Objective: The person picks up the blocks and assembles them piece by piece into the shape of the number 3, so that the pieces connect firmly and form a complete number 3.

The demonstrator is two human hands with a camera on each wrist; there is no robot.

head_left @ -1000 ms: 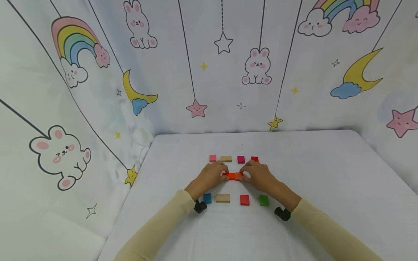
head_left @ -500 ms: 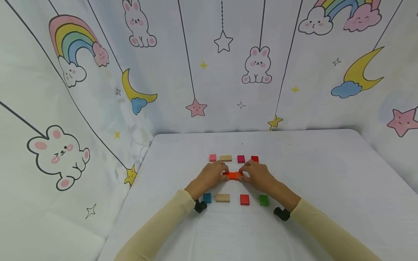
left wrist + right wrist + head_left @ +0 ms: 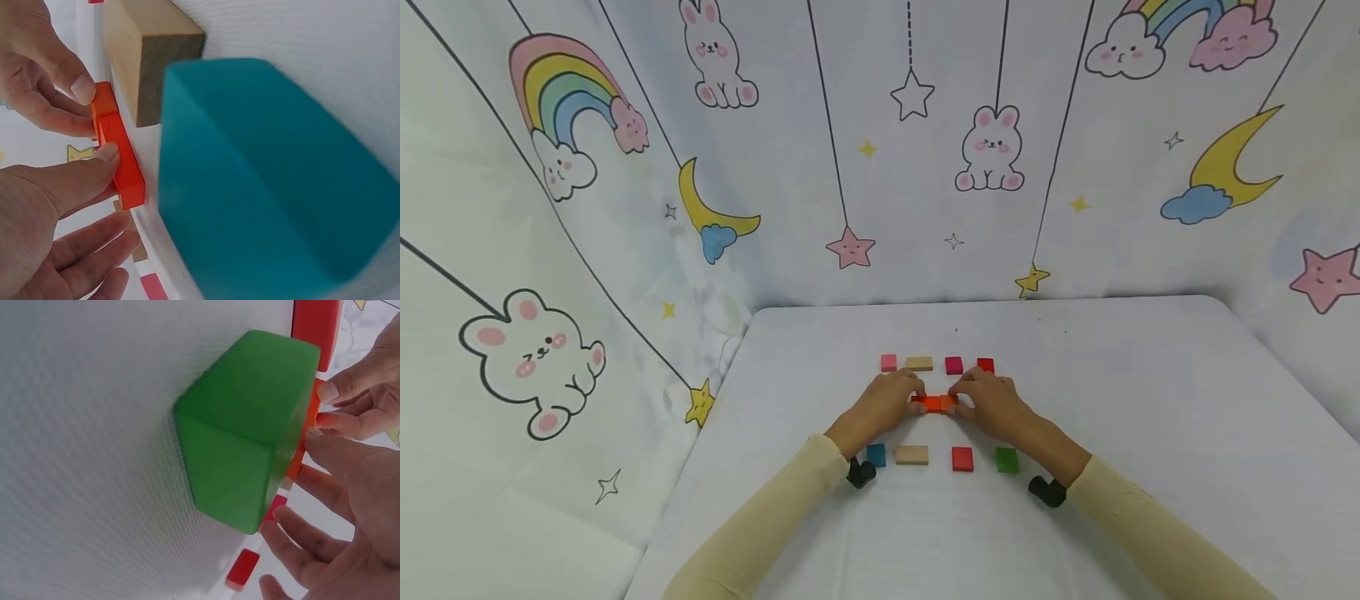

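In the head view my left hand [image 3: 891,400] pinches a long red-orange block [image 3: 932,404] between thumb and fingers. My right hand [image 3: 998,406] holds a shorter orange block [image 3: 947,403] the same way. The two blocks lie end to end on the table and touch. The left wrist view shows both, the orange block [image 3: 105,103] beyond the red-orange block [image 3: 122,164], with my left thumb on the latter's side. Fingers partly cover both blocks. In the right wrist view, a large green block [image 3: 247,425] hides part of them.
Nearer me lie a blue block [image 3: 876,456], a wooden block [image 3: 912,455], a red block [image 3: 962,459] and a green block [image 3: 1007,460]. Behind the hands are a pink block [image 3: 888,362], another wooden block [image 3: 919,363], a magenta block [image 3: 953,365] and another red block [image 3: 985,365].
The thin gap between the red-orange and orange blocks has closed, the right hand shifting slightly left with the orange block. Over the last half second the hands look still.
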